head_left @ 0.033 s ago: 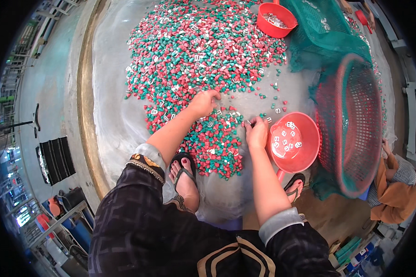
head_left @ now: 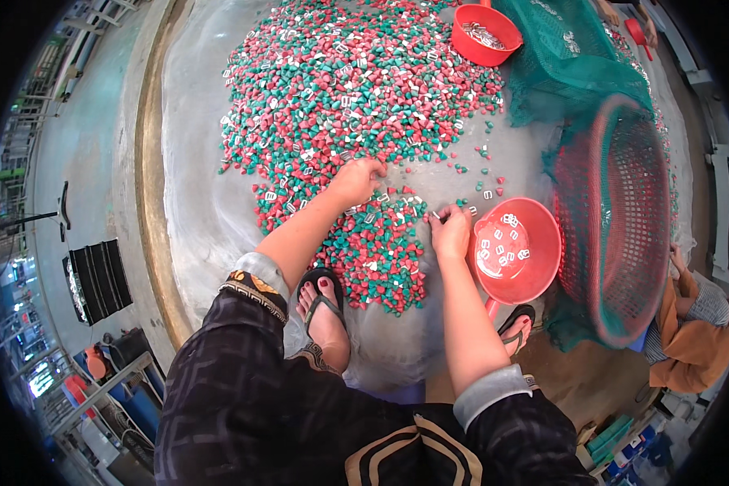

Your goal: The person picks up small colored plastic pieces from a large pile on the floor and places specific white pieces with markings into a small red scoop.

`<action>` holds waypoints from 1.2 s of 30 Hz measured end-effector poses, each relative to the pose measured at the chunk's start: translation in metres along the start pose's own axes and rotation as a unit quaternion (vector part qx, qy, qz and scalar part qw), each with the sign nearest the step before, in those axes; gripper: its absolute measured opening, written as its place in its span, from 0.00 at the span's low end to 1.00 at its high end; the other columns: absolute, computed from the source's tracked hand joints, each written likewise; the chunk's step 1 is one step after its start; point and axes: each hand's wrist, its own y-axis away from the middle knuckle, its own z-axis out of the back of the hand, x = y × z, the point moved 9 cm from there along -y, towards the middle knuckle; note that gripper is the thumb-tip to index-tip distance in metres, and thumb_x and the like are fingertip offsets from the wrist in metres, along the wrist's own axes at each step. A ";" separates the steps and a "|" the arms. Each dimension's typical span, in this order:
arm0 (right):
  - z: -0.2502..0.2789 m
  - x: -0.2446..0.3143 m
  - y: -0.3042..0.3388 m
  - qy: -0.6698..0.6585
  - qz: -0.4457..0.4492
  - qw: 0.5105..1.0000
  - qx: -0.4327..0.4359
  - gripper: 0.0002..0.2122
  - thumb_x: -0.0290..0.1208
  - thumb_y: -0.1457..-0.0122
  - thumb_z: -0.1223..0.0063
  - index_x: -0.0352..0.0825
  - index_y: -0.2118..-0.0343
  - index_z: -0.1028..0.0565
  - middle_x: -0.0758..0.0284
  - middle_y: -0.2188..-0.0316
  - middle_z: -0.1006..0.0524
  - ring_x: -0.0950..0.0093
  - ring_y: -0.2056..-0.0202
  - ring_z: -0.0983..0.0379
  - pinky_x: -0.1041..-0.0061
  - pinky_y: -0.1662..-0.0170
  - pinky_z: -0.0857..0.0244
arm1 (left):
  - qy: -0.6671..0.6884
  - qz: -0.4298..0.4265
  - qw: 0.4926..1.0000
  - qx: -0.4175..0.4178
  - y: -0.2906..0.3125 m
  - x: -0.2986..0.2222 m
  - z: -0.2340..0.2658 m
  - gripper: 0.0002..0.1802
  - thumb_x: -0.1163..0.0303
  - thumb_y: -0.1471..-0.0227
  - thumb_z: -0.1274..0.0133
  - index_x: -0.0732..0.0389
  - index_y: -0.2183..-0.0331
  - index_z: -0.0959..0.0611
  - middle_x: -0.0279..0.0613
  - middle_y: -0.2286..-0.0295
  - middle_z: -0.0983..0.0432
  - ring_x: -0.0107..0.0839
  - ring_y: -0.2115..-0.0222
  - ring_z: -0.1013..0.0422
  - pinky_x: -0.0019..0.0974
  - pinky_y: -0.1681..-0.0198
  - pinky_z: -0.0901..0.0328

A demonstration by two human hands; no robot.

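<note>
A small metal buckle [head_left: 434, 215] is pinched by the right hand [head_left: 451, 232], just beside the red bowl [head_left: 543, 271]. Red and green pellets [head_left: 356, 97] are raked by the curled left hand [head_left: 356, 180].

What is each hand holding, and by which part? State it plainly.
The right hand pinches a small silvery metal piece at its fingertips; the exact grip point is too small to tell. The left hand rests in the red-and-green pile; any hold is hidden.

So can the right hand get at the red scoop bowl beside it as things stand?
Probably yes. The right hand rests at the edge of the bead pile, right next to the red scoop bowl, with nothing between them; the bowl's open top faces up.
</note>
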 end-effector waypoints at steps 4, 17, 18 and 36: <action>-0.025 -0.021 -0.014 -0.342 -0.065 0.936 0.048 0.07 0.14 0.61 0.56 0.31 0.80 0.38 0.64 0.81 0.30 0.70 0.75 0.28 0.74 0.76 0.36 | -0.143 -0.048 0.988 -0.017 0.011 -0.027 -0.002 0.13 0.69 0.64 0.42 0.60 0.70 0.24 0.42 0.68 0.28 0.39 0.67 0.30 0.39 0.64 0.34; -0.026 0.017 -0.006 -0.104 0.021 0.986 0.130 0.13 0.39 0.57 0.40 0.34 0.80 0.28 0.67 0.84 0.27 0.74 0.80 0.30 0.74 0.74 0.38 | 0.155 0.039 0.983 0.088 0.006 0.005 0.003 0.07 0.76 0.65 0.47 0.63 0.76 0.26 0.35 0.80 0.29 0.25 0.77 0.31 0.31 0.72 0.35; -0.028 0.020 -0.003 -0.047 0.031 0.991 0.120 0.12 0.39 0.57 0.40 0.35 0.79 0.27 0.66 0.83 0.27 0.73 0.79 0.30 0.73 0.73 0.38 | 0.133 0.019 0.983 0.121 0.014 -0.002 0.001 0.08 0.76 0.65 0.47 0.63 0.76 0.26 0.36 0.80 0.29 0.25 0.76 0.31 0.31 0.72 0.35; -0.057 -0.001 0.000 -0.388 -0.134 0.886 0.215 0.03 0.26 0.54 0.52 0.33 0.78 0.28 0.68 0.82 0.27 0.75 0.77 0.29 0.79 0.79 0.38 | 0.107 -0.066 0.982 0.143 0.024 -0.012 -0.013 0.09 0.77 0.62 0.45 0.61 0.74 0.27 0.35 0.76 0.28 0.29 0.73 0.30 0.33 0.67 0.35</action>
